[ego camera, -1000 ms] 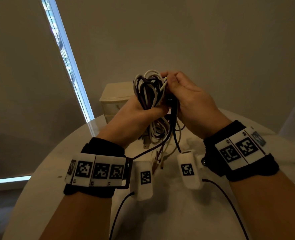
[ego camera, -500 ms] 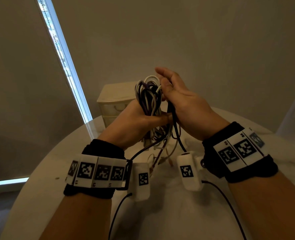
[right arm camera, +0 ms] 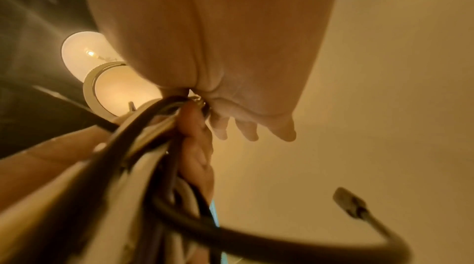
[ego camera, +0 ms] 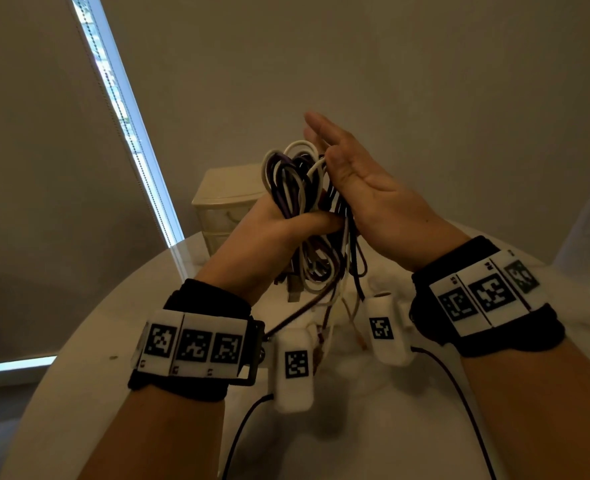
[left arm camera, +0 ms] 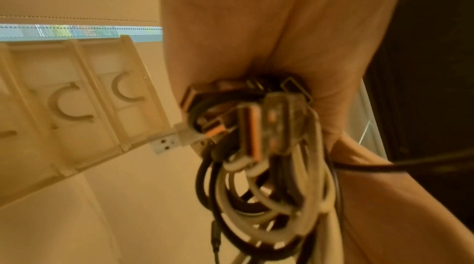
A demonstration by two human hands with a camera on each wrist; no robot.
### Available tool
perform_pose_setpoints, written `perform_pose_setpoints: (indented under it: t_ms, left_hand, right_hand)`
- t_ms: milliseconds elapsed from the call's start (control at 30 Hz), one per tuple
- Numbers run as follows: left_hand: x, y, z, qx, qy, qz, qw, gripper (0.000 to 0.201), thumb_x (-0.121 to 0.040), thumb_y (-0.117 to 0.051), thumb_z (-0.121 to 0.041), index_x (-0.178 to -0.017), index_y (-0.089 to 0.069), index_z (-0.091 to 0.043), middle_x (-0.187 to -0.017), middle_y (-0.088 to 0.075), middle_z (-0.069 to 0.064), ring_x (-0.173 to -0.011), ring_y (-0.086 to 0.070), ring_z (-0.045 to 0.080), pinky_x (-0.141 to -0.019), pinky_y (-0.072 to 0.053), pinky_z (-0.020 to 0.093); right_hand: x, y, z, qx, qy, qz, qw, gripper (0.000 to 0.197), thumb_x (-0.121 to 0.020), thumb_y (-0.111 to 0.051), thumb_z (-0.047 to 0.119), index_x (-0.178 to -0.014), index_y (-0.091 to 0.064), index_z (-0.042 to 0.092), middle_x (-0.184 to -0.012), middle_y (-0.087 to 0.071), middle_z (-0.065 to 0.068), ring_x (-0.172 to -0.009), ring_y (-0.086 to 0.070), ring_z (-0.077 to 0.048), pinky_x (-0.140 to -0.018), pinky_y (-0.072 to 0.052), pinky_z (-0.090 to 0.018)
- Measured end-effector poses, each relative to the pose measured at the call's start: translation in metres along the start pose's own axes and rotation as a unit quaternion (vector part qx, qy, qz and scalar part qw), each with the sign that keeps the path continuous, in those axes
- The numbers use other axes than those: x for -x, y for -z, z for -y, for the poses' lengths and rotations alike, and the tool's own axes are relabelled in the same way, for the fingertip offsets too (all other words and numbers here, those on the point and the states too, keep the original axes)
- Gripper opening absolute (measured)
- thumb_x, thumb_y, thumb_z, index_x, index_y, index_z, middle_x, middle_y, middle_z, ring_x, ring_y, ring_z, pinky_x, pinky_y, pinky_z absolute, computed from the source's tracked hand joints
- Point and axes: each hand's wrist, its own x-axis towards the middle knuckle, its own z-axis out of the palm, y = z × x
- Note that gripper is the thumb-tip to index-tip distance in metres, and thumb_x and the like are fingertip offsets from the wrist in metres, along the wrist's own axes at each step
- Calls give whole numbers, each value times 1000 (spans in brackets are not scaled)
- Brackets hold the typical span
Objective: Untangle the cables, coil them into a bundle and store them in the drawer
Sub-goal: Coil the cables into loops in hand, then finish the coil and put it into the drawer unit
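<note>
A second ago the right hand was curled over the top of the cable bundle, pinching its loops; now its fingers are straight and spread, lifted off the top, with only the palm edge lying against the right side of the coil. The left hand has kept its hold throughout: fingers and thumb wrapped round the middle of the bundle, which it holds upright in the air above the round white surface.

The left wrist view shows white and dark cables looped together below the grip, with several plugs, among them a white USB connector, sticking out of the coil. Loose tails hang down towards the surface, and one dark cable end swings free in the right wrist view.

I read the release as the end of one wrap: the coil is mostly formed, but the dangling ends need gathering in. The cream drawer unit stands just beyond the hands at the far edge of the surface, and from the left wrist view its drawers look closed, so storing is not yet begun.
</note>
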Motion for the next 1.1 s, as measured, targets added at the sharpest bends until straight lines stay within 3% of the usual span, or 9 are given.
perform_pose_setpoints:
  t_ms: [167, 267, 367, 433, 533, 667, 767, 900, 1100]
  left_hand:
    - [1, -3, -2, 36, 14, 45, 998, 26, -93, -61, -20, -118, -66, -17, -109, -77, 3, -105, -73, 17, -87, -58, 25]
    - [0, 2, -1, 1, -2, 36, 999, 35, -89, -69, -10, -123, -65, -13, -115, -76, 3, -110, -72, 18, -91, -58, 32]
    - [-1, 9, 1, -39, -22, -23, 999, 36, -91, -70, -3, -126, -66, -10, -117, -75, 5, -113, -70, 18, -103, -55, 44]
    - [-1, 13, 1, -38, -37, -68, 996, 31, -92, -69, -5, -122, -68, -10, -115, -75, 9, -111, -71, 22, -101, -55, 49]
    - [0, 16, 2, -3, -31, -137, 990, 22, -91, -70, -11, -113, -72, -9, -106, -75, 15, -104, -73, 32, -92, -57, 60]
    - [1, 16, 1, 28, -4, -170, 985, 23, -93, -69, -15, -114, -71, -8, -110, -74, 18, -105, -72, 34, -92, -56, 62]
    - [2, 17, -1, 62, 23, -153, 986, 28, -97, -63, -15, -123, -65, -4, -114, -77, 10, -105, -74, 29, -85, -62, 52]
    - [4, 20, 0, 86, 42, -135, 986, 22, -100, -60, -18, -109, -65, 1, -98, -76, 12, -85, -74, 30, -66, -61, 40]
    - [3, 20, 1, 50, 9, -124, 991, 34, -91, -73, -16, -111, -61, 8, -94, -67, 19, -92, -69, 45, -74, -61, 45]
  right_hand:
    - [2, 2, 1, 11, -12, -2, 1000, 48, -107, -27, 40, -155, -23, 41, -161, -28, 9, -146, -26, 2, -121, -27, -27]
    - [4, 3, 4, 17, -14, 9, 1000, 48, -107, -26, 41, -155, -21, 42, -161, -25, 13, -139, -27, 16, -112, -27, -7]
    - [2, 4, 5, 47, -46, 15, 998, 57, -103, -29, 50, -157, -11, 42, -159, -23, 23, -106, -22, 42, -86, -22, 14]
    - [4, 6, 1, 59, -67, 60, 994, 73, -95, -41, 58, -158, -10, 35, -149, -38, 25, -108, -34, 37, -93, -32, 5]
    - [6, 2, -6, 96, -94, 150, 979, 58, -89, -57, 54, -141, -43, 33, -110, -65, 20, -95, -61, 12, -84, -47, -13]
    - [4, 0, -10, 96, -111, 180, 973, 40, -96, -58, 39, -135, -56, 28, -123, -69, 15, -115, -62, 1, -105, -44, -25]
    - [4, -2, -12, 158, -105, 166, 968, 33, -100, -48, 46, -126, -63, 32, -116, -71, 14, -110, -64, -1, -105, -46, -37]
    - [4, -6, -14, 191, -103, 151, 964, 27, -102, -42, 46, -98, -66, 35, -93, -73, 10, -87, -67, -1, -86, -51, -26]
    - [4, -9, -15, 212, -88, 150, 962, 25, -102, -40, 48, -102, -62, 35, -80, -67, 20, -78, -63, 2, -72, -47, -13]
